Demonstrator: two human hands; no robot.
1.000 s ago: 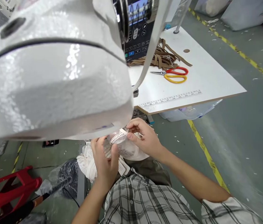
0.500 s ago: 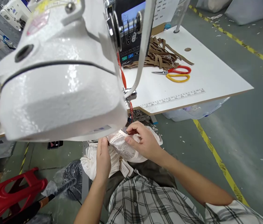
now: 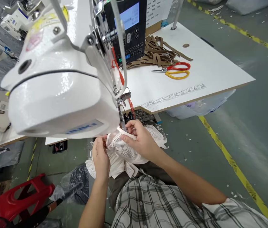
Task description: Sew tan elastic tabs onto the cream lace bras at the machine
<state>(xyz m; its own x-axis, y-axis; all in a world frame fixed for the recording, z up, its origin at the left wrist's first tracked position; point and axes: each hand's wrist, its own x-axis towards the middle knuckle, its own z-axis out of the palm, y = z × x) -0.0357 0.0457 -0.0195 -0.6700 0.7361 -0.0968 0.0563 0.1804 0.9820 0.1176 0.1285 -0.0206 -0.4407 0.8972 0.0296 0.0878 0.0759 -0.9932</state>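
A white lace garment piece (image 3: 124, 152) lies bunched in my lap, just under the head of a white sewing machine (image 3: 57, 88). My left hand (image 3: 100, 158) grips the lace on its left side, fingers closed on the fabric. My right hand (image 3: 140, 137) pinches the lace's perforated edge close to the needle bar (image 3: 121, 114). The needle area itself is partly hidden by the machine head.
A white table (image 3: 210, 76) carries red-and-yellow scissors (image 3: 175, 70), a pile of brown straps (image 3: 157, 52), a printed ruler strip (image 3: 174, 95) and the machine's control panel (image 3: 129, 28). A red plastic stool (image 3: 17, 199) and a black bag (image 3: 75, 183) sit at lower left. Yellow floor tape (image 3: 231, 164) runs at right.
The view has pulled back and tilted, showing more of the machine head and panel. My left hand turned from palm-over-fabric to gripping the lace's left side; both hands brought the lace closer under the needle.
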